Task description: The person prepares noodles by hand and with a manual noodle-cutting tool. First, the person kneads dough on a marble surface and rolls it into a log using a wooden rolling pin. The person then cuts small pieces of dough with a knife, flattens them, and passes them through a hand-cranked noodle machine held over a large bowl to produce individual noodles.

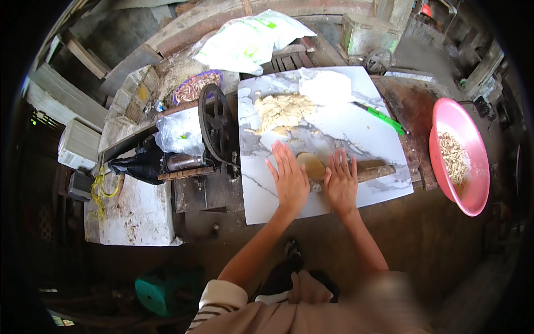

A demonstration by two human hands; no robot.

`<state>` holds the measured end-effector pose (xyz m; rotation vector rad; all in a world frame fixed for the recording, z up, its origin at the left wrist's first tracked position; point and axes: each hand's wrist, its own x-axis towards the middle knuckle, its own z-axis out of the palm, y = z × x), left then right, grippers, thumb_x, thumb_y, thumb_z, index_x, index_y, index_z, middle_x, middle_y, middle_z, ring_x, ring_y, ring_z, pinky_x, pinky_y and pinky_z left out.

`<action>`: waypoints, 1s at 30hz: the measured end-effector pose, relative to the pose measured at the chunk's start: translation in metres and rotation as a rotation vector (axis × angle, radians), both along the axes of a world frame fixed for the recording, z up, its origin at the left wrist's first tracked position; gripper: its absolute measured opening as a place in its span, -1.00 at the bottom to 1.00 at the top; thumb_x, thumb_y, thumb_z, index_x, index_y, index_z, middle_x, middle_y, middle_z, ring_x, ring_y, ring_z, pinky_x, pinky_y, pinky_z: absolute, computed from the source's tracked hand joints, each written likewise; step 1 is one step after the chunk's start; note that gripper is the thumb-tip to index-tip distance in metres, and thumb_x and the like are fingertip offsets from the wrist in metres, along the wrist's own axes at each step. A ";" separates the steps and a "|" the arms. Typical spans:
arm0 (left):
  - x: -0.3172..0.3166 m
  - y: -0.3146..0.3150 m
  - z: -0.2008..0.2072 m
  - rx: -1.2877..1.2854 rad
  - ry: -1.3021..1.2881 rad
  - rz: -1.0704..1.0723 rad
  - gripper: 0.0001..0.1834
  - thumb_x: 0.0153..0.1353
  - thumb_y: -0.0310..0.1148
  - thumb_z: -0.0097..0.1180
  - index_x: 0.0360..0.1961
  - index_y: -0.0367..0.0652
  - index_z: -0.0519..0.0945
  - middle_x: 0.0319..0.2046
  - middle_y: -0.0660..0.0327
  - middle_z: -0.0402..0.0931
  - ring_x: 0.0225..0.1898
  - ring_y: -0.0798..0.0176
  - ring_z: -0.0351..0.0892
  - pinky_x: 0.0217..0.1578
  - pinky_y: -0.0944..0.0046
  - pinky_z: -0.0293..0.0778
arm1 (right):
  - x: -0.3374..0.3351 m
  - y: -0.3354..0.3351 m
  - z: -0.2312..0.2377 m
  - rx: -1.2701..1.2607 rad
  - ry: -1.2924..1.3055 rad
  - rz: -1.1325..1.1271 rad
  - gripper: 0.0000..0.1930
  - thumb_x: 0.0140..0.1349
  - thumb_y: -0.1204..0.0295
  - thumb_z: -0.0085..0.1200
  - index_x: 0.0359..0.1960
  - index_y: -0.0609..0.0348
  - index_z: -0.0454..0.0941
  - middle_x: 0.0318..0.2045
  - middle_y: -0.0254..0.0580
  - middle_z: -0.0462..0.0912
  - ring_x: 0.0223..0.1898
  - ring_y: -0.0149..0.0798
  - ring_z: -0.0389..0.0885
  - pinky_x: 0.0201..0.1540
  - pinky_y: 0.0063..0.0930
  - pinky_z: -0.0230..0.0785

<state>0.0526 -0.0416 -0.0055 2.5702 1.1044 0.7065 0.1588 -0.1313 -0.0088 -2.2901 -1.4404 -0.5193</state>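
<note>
Both hands lie palm down over a wooden rolling pin point(376, 173) on a marble-patterned board point(258, 195). My left hand point(290, 179) has its fingers stretched out and covers the pin's left part. My right hand point(341, 181) rests flat near the middle of the pin, fingers extended. Between the hands and just beyond the pin is a flattened round piece of dough point(310, 163). Farther back on the board sits a large crumbly mass of pale dough point(283, 110). A bright green-handled tool point(385, 120), perhaps a knife, lies at the board's right side.
A pink basin point(483, 161) with pale pieces stands at the right. Left of the board is a machine with a dark handwheel point(206, 119), beside a clear plastic bag point(181, 133). Behind are a purple basket point(196, 88) of strips and a white sack point(250, 42).
</note>
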 end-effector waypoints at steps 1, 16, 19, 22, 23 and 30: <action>0.002 0.006 0.002 -0.006 -0.013 -0.003 -0.29 0.25 -0.31 -0.22 0.25 -0.54 -0.21 0.31 -0.24 -0.34 0.36 -0.19 -0.47 0.24 -0.23 -0.43 | -0.002 0.003 0.005 -0.007 0.012 -0.011 -0.60 0.25 0.31 -0.26 -0.07 0.37 0.49 0.04 0.04 0.45 0.26 -0.14 0.18 0.34 -0.07 -0.25; -0.001 -0.003 0.008 -0.014 -0.078 -0.043 -0.31 0.25 -0.32 -0.22 0.27 -0.48 -0.17 0.31 -0.21 -0.26 0.36 -0.20 -0.37 0.24 -0.22 -0.40 | -0.004 0.001 0.013 0.032 -0.013 -0.034 -0.64 0.23 0.38 -0.25 -0.06 0.31 0.49 0.11 -0.06 0.40 0.32 -0.12 0.05 0.31 0.09 -0.27; 0.017 0.024 0.014 0.006 -0.209 -0.025 -0.35 0.27 -0.33 -0.26 0.27 -0.46 -0.14 0.32 -0.15 -0.21 0.36 -0.17 -0.37 0.24 -0.23 -0.40 | 0.010 0.027 0.020 0.045 0.016 -0.028 -0.65 0.25 0.36 -0.25 -0.09 0.28 0.51 0.10 -0.12 0.41 0.32 -0.15 0.06 0.31 0.07 -0.29; 0.036 0.058 0.020 0.039 -0.193 0.048 -0.39 0.29 -0.32 -0.29 0.27 -0.44 -0.09 0.31 -0.10 -0.15 0.37 -0.13 -0.38 0.24 -0.24 -0.41 | 0.024 0.063 0.019 0.090 0.011 -0.072 -0.64 0.28 0.32 -0.26 -0.10 0.26 0.53 0.10 -0.14 0.42 0.31 -0.16 0.06 0.31 0.06 -0.27; 0.040 0.066 0.021 0.049 -0.175 0.056 -0.40 0.30 -0.29 -0.30 0.27 -0.44 -0.06 0.31 -0.11 -0.15 0.37 -0.13 -0.38 0.24 -0.24 -0.41 | 0.027 0.070 0.021 0.084 -0.016 -0.093 -0.63 0.29 0.27 -0.26 -0.10 0.25 0.53 0.10 -0.14 0.41 0.32 -0.18 0.05 0.31 0.06 -0.27; 0.018 0.028 0.012 0.017 -0.199 0.051 -0.37 0.28 -0.27 -0.23 0.26 -0.43 -0.03 0.31 -0.09 -0.13 0.36 -0.12 -0.34 0.23 -0.26 -0.41 | 0.008 0.039 0.010 0.022 0.071 -0.100 -0.62 0.29 0.29 -0.29 -0.05 0.26 0.49 0.17 -0.14 0.33 0.33 -0.17 0.01 0.31 0.06 -0.30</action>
